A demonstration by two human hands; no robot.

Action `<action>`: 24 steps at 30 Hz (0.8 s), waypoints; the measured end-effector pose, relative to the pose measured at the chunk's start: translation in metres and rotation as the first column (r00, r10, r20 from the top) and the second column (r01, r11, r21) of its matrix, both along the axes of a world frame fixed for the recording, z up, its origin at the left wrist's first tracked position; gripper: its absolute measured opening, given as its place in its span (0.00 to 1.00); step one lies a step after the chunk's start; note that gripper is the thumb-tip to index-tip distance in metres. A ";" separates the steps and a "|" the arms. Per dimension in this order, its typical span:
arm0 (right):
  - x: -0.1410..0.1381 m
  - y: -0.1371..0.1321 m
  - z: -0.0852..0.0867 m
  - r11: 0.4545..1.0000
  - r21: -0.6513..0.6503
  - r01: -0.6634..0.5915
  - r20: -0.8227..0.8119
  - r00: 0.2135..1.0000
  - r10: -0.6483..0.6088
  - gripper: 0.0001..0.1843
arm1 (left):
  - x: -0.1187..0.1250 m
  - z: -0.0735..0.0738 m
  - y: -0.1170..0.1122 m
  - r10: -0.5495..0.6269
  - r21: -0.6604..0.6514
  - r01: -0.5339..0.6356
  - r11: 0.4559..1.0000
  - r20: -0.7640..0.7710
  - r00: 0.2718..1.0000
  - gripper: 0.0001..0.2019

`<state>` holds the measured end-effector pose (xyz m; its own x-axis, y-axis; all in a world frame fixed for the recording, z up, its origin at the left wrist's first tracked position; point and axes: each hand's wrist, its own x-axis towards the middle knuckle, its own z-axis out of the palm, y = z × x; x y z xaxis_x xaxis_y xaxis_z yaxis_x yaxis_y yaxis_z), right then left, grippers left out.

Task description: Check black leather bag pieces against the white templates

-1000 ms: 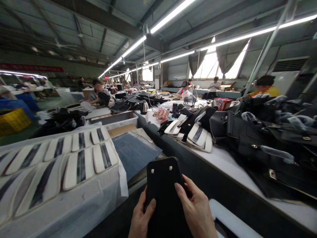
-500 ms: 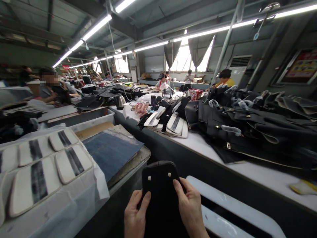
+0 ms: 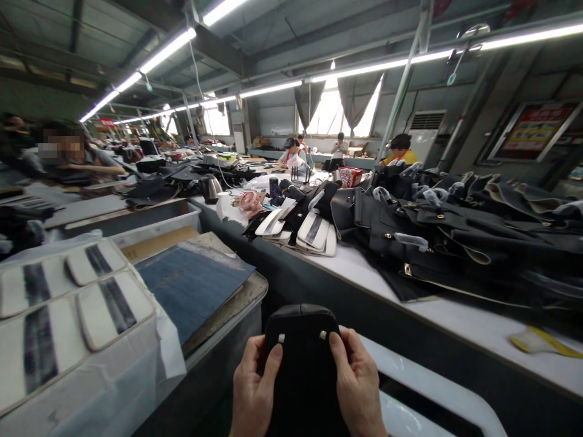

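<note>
I hold a black flat leather piece (image 3: 304, 370) with a rounded top and two small pale tabs near its upper edge. My left hand (image 3: 253, 391) grips its left edge, thumb lying across the front. My right hand (image 3: 357, 388) grips the right edge, thumb pressed near the right tab. The piece stands upright in front of me, low in the view, between two tables.
White pads with dark stripes (image 3: 98, 303) lie on plastic sheeting at left, beside a blue sheet (image 3: 191, 282). A long white table (image 3: 455, 321) at right carries black bags (image 3: 455, 243) and more pads (image 3: 310, 233). A white curved rail (image 3: 432, 394) lies below. Other people work farther back.
The view has swung to the right and slightly down. The black piece sits lower and more centred, and both thumbs have shifted up toward the two tabs.
</note>
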<state>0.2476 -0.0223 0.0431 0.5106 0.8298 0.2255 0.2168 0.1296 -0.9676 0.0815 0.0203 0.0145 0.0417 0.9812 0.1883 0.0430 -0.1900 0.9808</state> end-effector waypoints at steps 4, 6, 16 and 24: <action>0.003 -0.003 -0.005 1.000 0.013 0.011 -0.021 1.000 -0.011 0.21 | -0.004 0.004 0.004 -0.090 -0.012 0.090 0.996 0.022 0.996 0.15; 0.005 -0.003 -0.006 1.000 0.022 0.017 -0.030 0.999 -0.016 0.20 | -0.007 0.007 0.005 -0.128 0.000 0.128 0.992 -0.003 0.992 0.14; 0.022 0.000 -0.022 0.998 -0.046 -0.044 -0.235 0.971 0.032 0.23 | 0.002 0.022 0.013 -0.011 0.114 0.036 0.993 -0.217 0.976 0.16; 0.016 -0.004 -0.013 0.999 -0.037 -0.033 -0.227 0.974 0.024 0.21 | 0.007 0.029 0.022 -0.098 0.153 0.136 0.979 -0.234 0.967 0.18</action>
